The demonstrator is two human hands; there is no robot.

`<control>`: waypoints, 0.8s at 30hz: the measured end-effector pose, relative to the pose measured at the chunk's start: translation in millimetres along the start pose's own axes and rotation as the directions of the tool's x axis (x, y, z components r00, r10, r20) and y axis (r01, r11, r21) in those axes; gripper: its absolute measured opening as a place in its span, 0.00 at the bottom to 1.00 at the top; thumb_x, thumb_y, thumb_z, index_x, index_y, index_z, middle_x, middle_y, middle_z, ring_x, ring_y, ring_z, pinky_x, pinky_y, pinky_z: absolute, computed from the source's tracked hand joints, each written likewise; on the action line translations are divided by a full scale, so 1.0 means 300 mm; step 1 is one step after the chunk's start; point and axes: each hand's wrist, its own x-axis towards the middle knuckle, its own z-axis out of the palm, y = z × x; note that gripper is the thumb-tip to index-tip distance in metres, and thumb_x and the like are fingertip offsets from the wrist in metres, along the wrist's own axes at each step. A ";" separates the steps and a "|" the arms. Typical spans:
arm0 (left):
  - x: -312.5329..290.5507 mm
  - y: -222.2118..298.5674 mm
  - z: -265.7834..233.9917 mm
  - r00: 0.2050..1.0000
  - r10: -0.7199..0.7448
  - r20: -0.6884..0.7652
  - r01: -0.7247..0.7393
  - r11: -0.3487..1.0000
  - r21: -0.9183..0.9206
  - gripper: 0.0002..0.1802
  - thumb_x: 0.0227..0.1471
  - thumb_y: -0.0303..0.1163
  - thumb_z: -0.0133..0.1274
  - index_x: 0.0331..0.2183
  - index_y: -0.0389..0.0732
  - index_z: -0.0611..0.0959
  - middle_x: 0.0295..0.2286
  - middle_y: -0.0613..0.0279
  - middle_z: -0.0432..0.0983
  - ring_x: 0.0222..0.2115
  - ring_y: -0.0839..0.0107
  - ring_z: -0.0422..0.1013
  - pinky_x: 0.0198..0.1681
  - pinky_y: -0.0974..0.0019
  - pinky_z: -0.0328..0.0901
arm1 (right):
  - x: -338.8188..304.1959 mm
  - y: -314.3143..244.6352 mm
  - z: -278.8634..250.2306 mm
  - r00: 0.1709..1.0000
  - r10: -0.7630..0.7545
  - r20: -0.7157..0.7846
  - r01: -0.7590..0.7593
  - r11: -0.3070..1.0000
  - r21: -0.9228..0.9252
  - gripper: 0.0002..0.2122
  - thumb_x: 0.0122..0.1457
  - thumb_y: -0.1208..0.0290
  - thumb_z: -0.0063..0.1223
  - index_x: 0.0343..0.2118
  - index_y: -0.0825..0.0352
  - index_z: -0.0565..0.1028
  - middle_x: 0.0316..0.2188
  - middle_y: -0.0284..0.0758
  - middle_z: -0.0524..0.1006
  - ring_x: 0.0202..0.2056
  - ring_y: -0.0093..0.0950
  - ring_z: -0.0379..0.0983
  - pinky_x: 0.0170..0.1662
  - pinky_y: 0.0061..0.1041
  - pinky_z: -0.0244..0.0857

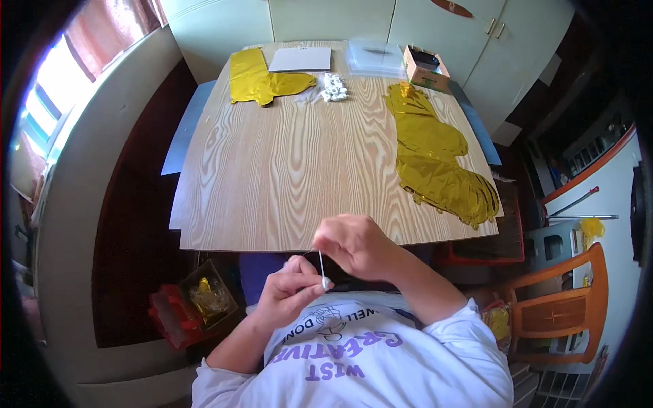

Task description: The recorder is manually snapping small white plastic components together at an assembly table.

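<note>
Just in front of my chest, my left hand [286,296] pinches a small white bundle [326,283] between thumb and fingertips. A thin white string [322,266] runs up from it to my right hand [357,246], whose fingers are closed on the upper end. That hand is held higher, over the table's near edge. A pile of similar small white bundles [334,87] lies at the far middle of the table, beside some clear plastic. Uninflated gold foil balloons lie flat: one [253,75] at the far left, and more gold foil [432,139] along the right side.
The wood-grain table [292,177] spans the space ahead. At its far side are a flat white box [300,59], a clear plastic container [374,58] and a small carton [426,64]. An open box [211,299] stands low at left; a wooden chair [554,316] is at right.
</note>
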 end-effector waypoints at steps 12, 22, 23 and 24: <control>0.040 -0.032 -0.048 0.969 -0.055 -0.243 -0.086 0.842 -0.533 0.05 0.49 0.22 0.57 0.32 0.35 0.85 0.27 0.65 0.69 0.31 0.78 0.65 0.33 0.78 0.58 | -0.056 0.024 0.090 0.950 0.134 0.282 -0.186 0.968 0.168 0.11 0.59 0.65 0.50 0.26 0.68 0.71 0.21 0.42 0.72 0.25 0.42 0.73 0.29 0.39 0.66; 0.035 -0.058 -0.043 0.947 -0.140 -0.290 -0.008 0.891 -0.454 0.06 0.51 0.22 0.56 0.33 0.35 0.85 0.25 0.68 0.67 0.27 0.81 0.61 0.29 0.77 0.56 | -0.072 0.016 0.086 0.967 0.124 0.224 -0.166 0.969 0.182 0.10 0.60 0.66 0.50 0.25 0.65 0.72 0.20 0.39 0.70 0.24 0.40 0.69 0.29 0.34 0.63; 0.055 -0.070 -0.052 0.929 -0.110 -0.354 0.007 0.960 -0.280 0.06 0.51 0.22 0.56 0.33 0.34 0.85 0.26 0.68 0.67 0.27 0.81 0.61 0.29 0.77 0.56 | -0.087 -0.004 0.109 0.960 -0.052 0.274 0.014 0.990 0.138 0.10 0.60 0.66 0.50 0.25 0.65 0.72 0.20 0.38 0.70 0.24 0.39 0.69 0.30 0.34 0.63; 0.065 -0.081 -0.055 0.910 -0.071 -0.408 0.034 0.995 -0.097 0.06 0.51 0.23 0.57 0.33 0.34 0.84 0.26 0.67 0.67 0.27 0.80 0.61 0.29 0.76 0.57 | -0.095 -0.022 0.108 0.953 -0.032 0.300 -0.011 0.990 0.140 0.10 0.60 0.66 0.51 0.25 0.64 0.72 0.20 0.38 0.70 0.24 0.38 0.69 0.30 0.34 0.63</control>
